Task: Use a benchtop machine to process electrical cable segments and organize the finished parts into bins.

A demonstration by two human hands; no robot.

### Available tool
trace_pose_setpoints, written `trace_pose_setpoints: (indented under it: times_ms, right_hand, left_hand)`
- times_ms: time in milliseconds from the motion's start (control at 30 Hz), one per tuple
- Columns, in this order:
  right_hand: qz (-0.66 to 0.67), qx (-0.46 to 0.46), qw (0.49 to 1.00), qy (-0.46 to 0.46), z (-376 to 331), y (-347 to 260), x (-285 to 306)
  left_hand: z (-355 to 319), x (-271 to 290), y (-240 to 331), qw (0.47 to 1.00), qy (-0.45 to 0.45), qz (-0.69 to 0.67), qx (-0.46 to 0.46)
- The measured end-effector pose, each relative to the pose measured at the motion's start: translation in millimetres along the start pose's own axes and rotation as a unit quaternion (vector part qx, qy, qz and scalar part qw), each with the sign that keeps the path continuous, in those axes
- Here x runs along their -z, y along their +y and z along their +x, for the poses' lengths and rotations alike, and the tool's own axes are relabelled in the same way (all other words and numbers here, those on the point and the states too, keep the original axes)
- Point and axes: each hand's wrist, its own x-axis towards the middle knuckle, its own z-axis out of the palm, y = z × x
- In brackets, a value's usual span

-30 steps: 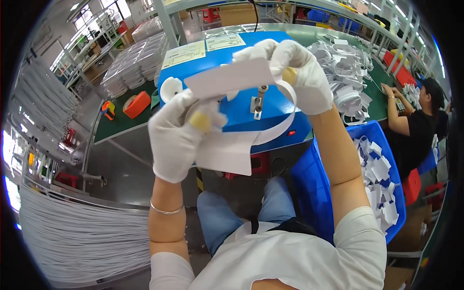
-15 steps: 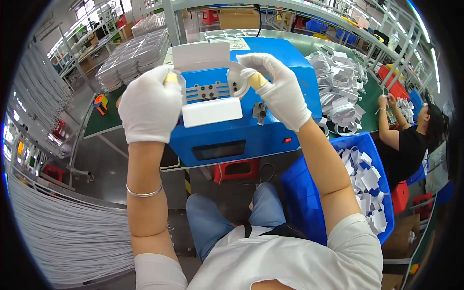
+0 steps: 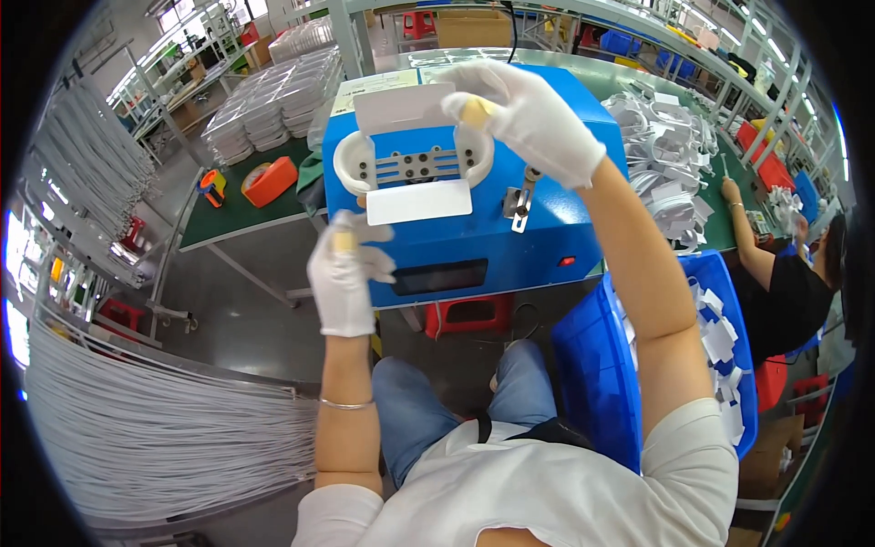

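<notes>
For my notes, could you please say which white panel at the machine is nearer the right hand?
The upper panel, beside the right hand; the lower panel is nearer the left hand.

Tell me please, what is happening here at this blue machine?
A person with gloved hands is at a blue machine. A white piece with two flat flaps sits at the metal bracket on it. The right hand is at the upper flap's right end; whether it grips is unclear. The left hand is in front of the machine, fingers apart, holding nothing. To the right, similar white pieces lie on the bench and in a blue bin.
</notes>
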Motion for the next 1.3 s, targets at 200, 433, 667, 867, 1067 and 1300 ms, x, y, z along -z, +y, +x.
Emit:
trace_pose_setpoints:
  times_ms: [200,433,667,867,1067,1300]
  right_hand:
    - [-0.09,0.025,0.995,-0.02,21,3,2]
    - [-0.151,0.026,0.988,-0.023,24,-8,-9]
    - [-0.04,-0.037,0.997,-0.056,22,3,-7]
    - [-0.147,0.056,0.982,0.101,-11,-19,-10]
    - [-0.205,-0.04,0.974,0.084,-89,-8,65]
    - [-0.117,0.067,0.991,-0.015,-78,-54,9]
  left_hand:
    - [-1,-27,-4,0.975,-0.131,-0.152,0.1]
    - [4,-26,-10,0.974,-0.13,-0.125,0.139]
    - [12,-25,-1,0.947,-0.145,-0.233,0.165]
    - [10,29,33,0.967,-0.195,0.077,0.146]
    - [24,254,73,0.664,0.515,0.425,-0.336]
    - [27,324,132,0.858,0.437,0.114,-0.244]
